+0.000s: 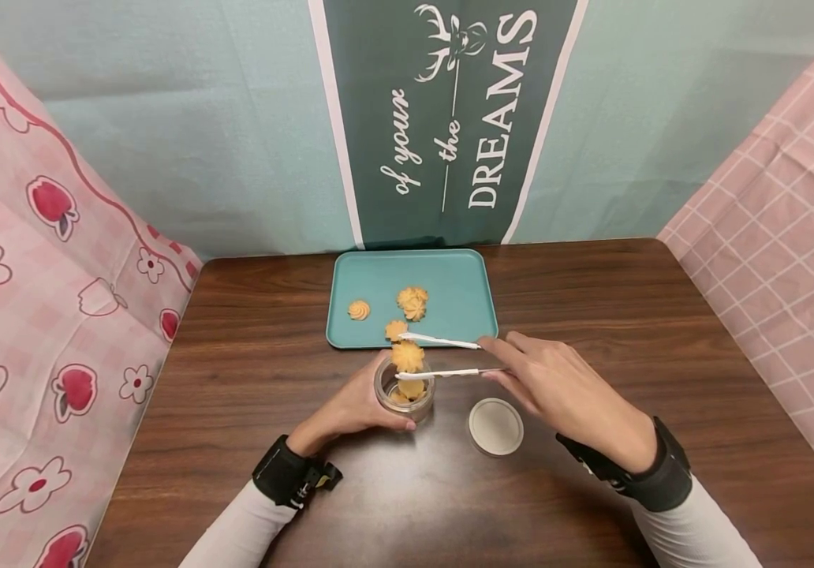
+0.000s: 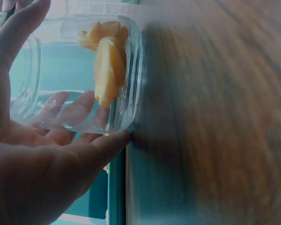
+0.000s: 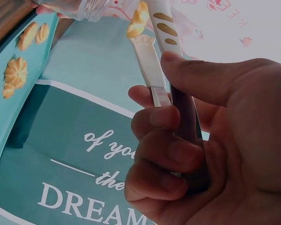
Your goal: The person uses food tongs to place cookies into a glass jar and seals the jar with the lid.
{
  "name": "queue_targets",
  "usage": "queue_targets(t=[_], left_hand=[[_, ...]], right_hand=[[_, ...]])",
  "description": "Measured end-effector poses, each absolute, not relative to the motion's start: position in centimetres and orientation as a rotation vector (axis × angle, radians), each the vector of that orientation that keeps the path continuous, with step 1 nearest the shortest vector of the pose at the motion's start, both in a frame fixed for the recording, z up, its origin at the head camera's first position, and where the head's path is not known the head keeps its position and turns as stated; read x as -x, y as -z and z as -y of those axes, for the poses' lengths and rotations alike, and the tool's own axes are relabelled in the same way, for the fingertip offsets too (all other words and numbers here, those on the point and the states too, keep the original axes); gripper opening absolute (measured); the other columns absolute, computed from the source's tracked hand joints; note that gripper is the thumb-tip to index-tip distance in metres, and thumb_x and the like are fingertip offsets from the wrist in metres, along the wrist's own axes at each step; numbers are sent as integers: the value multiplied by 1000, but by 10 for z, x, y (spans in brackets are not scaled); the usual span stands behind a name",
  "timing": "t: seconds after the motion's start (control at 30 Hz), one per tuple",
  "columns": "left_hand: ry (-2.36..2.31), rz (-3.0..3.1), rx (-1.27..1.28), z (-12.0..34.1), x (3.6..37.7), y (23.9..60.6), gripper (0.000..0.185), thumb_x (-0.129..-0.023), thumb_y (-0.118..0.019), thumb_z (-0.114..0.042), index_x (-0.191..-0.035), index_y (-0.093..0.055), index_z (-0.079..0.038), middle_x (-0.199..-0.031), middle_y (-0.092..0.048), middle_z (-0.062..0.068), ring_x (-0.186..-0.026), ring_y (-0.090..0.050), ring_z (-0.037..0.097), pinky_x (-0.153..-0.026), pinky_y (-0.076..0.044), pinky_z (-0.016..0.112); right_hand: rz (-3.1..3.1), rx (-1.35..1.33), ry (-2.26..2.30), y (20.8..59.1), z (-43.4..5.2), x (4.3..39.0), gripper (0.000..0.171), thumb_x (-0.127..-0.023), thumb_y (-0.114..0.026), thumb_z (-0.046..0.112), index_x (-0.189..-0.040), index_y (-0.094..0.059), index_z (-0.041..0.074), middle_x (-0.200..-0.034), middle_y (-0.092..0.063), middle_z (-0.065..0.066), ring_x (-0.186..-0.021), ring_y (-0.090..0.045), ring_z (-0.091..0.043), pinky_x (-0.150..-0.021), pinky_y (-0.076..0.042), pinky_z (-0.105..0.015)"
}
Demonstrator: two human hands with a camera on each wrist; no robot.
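My left hand [image 1: 360,401] wraps round a clear jar [image 2: 136,70] on the table. Several swirled butter cookies [image 2: 108,70] lie inside it near the bottom. My right hand [image 1: 556,375] grips tongs [image 1: 446,373] with white tips and a metal handle, as the right wrist view shows [image 3: 150,63]. Between the tong tips is one piped cookie [image 1: 408,356], over the jar's mouth. Just beyond the jar, a teal tray [image 1: 449,280] carries a single cookie [image 1: 359,310], a small cluster of cookies [image 1: 412,302], and another cookie [image 1: 396,330] by its near edge.
A round pale lid [image 1: 495,427] lies on the brown wooden table [image 1: 251,315], right of the jar. Behind the tray hangs a teal cloth [image 1: 237,142] with lettering. Pink patterned cloths flank the table, strawberries at left [image 1: 52,315] and a grid at right [image 1: 783,189].
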State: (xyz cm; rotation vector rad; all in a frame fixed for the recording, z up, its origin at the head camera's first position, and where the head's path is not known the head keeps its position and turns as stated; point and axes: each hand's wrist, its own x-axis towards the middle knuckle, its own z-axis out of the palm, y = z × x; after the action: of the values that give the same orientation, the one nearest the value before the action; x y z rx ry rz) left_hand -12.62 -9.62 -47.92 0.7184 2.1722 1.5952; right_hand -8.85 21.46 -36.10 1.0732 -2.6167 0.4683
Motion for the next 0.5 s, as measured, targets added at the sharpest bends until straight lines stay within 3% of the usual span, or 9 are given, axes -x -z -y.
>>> queue_targets(t=[0.1, 0.3, 0.5], left_hand=[[-1595, -2187, -742, 96, 127, 478, 98, -67, -102, -14, -148, -48, -10, -138, -61, 6, -127, -58, 25, -116, -44, 45], [-1593, -2212, -783, 94, 129, 478, 89, -65, -102, -10, -142, -57, -16, -139, -62, 1, -130, -56, 21, -118, -41, 48], [-1597, -2206, -762, 94, 128, 478, 90, -65, -102, -10, -143, -56, -16, -140, -61, 2, -130, -56, 23, -118, -41, 51]], right_hand=[[2640, -1071, -460, 360, -214, 89, 39, -94, -81, 16, -130, -68, 8, -80, -49, 7, -60, -37, -2, -53, -35, -18], [2655, -1052, -460, 359, -214, 90, 40, -94, -81, 18, -131, -68, 8, -81, -49, 7, -59, -37, -2, -53, -36, -19], [2661, -1029, -458, 359, -215, 90, 40, -95, -80, 18, -131, -68, 6, -81, -52, 5, -59, -38, -3, -54, -37, -20]])
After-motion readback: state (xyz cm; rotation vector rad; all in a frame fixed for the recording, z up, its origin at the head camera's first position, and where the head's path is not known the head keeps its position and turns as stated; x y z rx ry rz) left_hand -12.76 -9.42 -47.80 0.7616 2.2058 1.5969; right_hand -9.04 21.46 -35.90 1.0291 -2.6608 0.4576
